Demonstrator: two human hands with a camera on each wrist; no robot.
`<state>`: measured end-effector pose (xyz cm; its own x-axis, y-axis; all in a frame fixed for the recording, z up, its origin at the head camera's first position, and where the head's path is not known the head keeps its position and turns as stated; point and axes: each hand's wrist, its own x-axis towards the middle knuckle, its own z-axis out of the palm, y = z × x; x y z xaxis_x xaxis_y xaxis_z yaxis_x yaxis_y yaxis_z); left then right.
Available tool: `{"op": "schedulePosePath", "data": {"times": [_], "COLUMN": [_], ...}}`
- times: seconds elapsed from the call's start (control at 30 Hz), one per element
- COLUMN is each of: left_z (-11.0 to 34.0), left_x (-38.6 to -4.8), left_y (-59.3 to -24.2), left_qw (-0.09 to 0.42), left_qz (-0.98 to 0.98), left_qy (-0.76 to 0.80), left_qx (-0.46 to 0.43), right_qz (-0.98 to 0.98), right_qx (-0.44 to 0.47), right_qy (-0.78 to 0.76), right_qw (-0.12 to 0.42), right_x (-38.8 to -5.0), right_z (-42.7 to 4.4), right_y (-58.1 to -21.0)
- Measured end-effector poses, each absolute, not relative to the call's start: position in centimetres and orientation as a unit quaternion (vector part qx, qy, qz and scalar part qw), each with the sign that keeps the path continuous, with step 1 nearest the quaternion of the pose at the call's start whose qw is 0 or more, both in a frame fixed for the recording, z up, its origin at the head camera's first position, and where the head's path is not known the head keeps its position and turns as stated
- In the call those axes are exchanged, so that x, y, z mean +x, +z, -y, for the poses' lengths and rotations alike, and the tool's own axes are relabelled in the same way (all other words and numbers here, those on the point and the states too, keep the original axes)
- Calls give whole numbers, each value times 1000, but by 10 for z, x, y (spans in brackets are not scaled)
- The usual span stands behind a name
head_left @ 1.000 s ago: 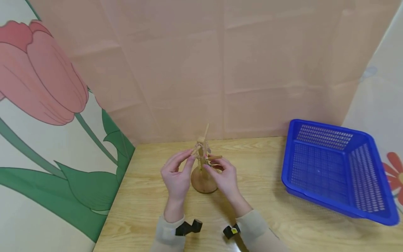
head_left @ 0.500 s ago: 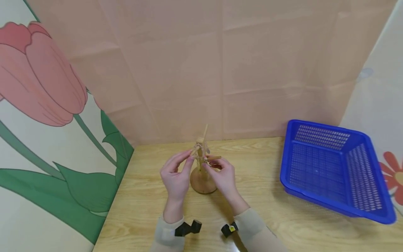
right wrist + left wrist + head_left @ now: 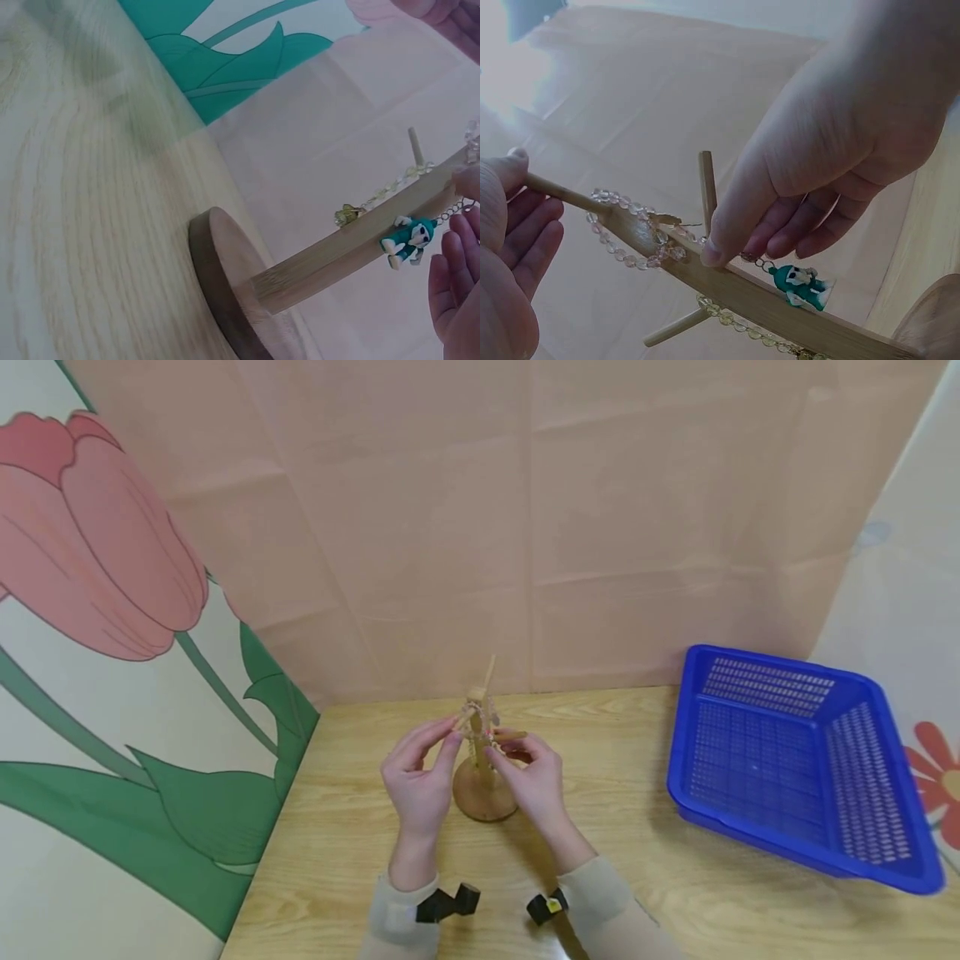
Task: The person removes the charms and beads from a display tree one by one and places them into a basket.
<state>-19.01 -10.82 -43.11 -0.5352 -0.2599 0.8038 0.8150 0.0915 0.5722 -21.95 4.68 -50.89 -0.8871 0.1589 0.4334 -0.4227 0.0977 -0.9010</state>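
Note:
A wooden peg stand point(image 3: 482, 806) with a round base and upright post point(image 3: 780, 300) stands before me, slim pegs jutting from it. My left hand point(image 3: 423, 781) pinches the end of one upper peg point(image 3: 564, 190). A clear pinkish bead bracelet point(image 3: 633, 261) loops around that peg. My right hand point(image 3: 542, 781) is at the right-hand peg point(image 3: 513, 735), pinching the chain end of a keychain with a small green-and-white figure point(image 3: 802, 286). The figure dangles beside the post. A yellowish bead bracelet point(image 3: 386, 193) hangs on the post's other side.
At the right of the wooden table point(image 3: 345, 835) sits a blue plastic basket point(image 3: 757, 768) with perforated sides. A pinkish cloth point(image 3: 420, 543) hangs behind the table, and a tulip-printed panel point(image 3: 120, 543) borders the left.
Both hands stay at the stand's pegs. The right fingers shift very slightly at the keychain; the whole head view drifts a little.

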Motion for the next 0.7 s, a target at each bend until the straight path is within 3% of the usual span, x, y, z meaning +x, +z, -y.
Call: {"op": "schedulePosePath", "data": {"times": [0.4, 0.7], "left_z": [111, 108], "left_x": [-190, -190], "left_y": [-431, -430], "left_qw": [428, 425], "left_qz": [599, 600], "left_qy": [-634, -633], "left_qx": [-237, -244], "right_qz": [703, 721], "right_qx": [111, 96], "right_qy": [664, 626], "right_qw": [231, 283], "right_x": [-216, -209], "right_z": [-58, -64], "right_y": [-501, -489]}}
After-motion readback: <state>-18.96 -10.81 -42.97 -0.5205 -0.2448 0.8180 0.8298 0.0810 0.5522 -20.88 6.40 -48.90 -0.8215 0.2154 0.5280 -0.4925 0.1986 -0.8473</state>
